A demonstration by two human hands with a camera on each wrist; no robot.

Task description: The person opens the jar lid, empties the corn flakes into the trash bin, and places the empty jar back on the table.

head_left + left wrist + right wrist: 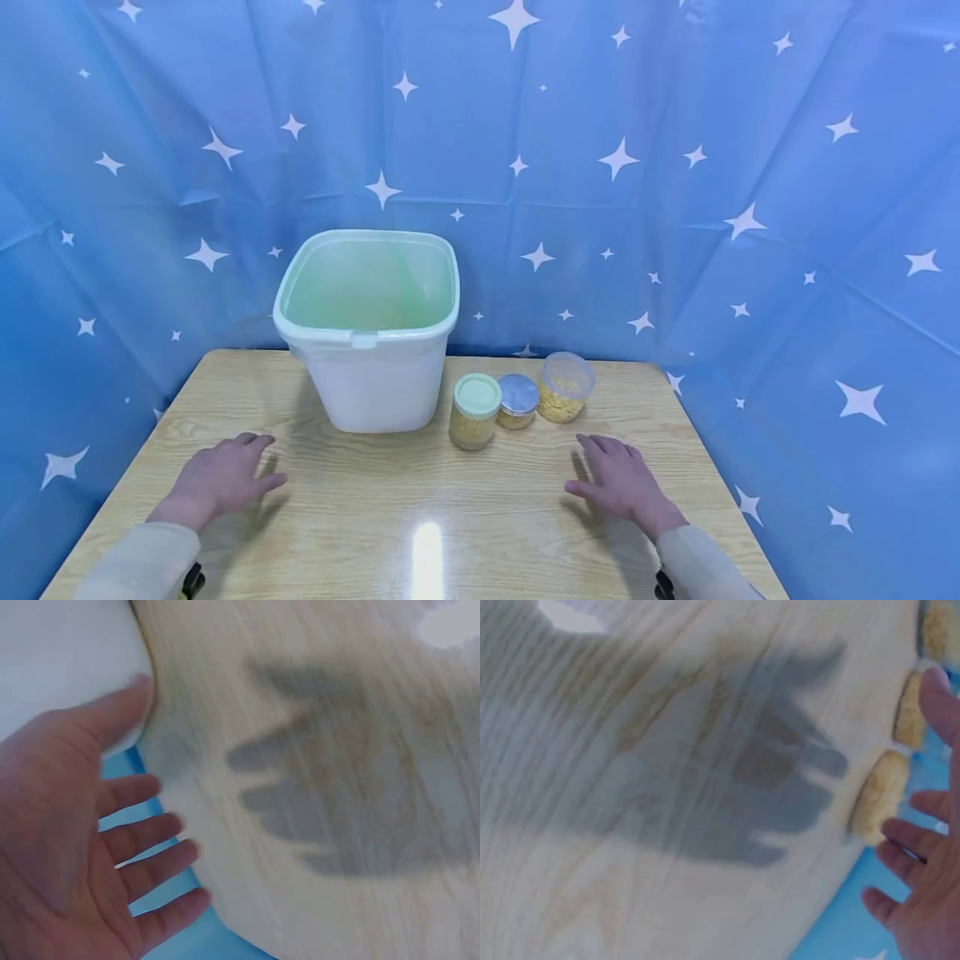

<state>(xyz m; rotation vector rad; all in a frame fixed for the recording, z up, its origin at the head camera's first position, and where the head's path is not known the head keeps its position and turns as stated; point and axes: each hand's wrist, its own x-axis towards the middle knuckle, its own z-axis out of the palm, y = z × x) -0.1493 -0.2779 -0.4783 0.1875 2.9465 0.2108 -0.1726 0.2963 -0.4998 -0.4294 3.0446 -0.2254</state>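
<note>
my left hand hangs above the desk, to the left of the bin and nearer me, its fingers spread loose and holding nothing. the bin stands upright on its base; whether its pale green top is a lid or the inside, i can't tell. right of the bin, the green-lidded jar is closest to it, then the silver-lidded jar, then the tub, farthest off. all three stand upright, which probably keeps the yellow bits settled; sitting so close together, they seem easy for me to reach. my right hand, well right of the bin, near the tub, is released too, presumably just resting in the air.
</note>
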